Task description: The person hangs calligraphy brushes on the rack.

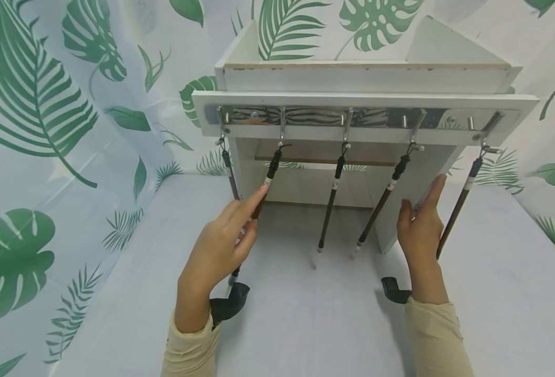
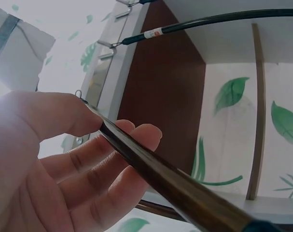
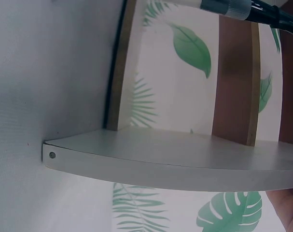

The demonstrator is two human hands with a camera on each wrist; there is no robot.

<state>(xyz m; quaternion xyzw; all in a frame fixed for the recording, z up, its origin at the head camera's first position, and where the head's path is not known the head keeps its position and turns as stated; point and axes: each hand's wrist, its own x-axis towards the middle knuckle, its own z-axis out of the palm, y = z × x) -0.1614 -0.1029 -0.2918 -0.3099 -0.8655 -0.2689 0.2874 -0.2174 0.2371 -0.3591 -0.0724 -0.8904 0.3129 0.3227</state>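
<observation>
Calligraphy brushes with brown handles hang by loops from a metal hook rail (image 1: 381, 116) across a white wooden rack. My left hand (image 1: 216, 246) pinches the handle of the second brush from the left (image 1: 273, 168) between thumb and fingers; its loop is right at its hook. The left wrist view shows this brown handle (image 2: 170, 188) slanting across the fingers. Behind my left hand, the leftmost brush (image 1: 227, 163) is partly hidden. My right hand (image 1: 421, 228) holds the front edge of the rack's right side panel (image 3: 175, 176), thumb on the inner side.
Two more brushes hang in the middle, one (image 1: 331, 196) beside another (image 1: 383, 201). A rightmost brush (image 1: 461, 201) hangs next to my right hand. The rack has an open upper tray (image 1: 362, 78) and stands on a pale surface (image 1: 306, 324) before a leaf-patterned backdrop (image 1: 37, 94).
</observation>
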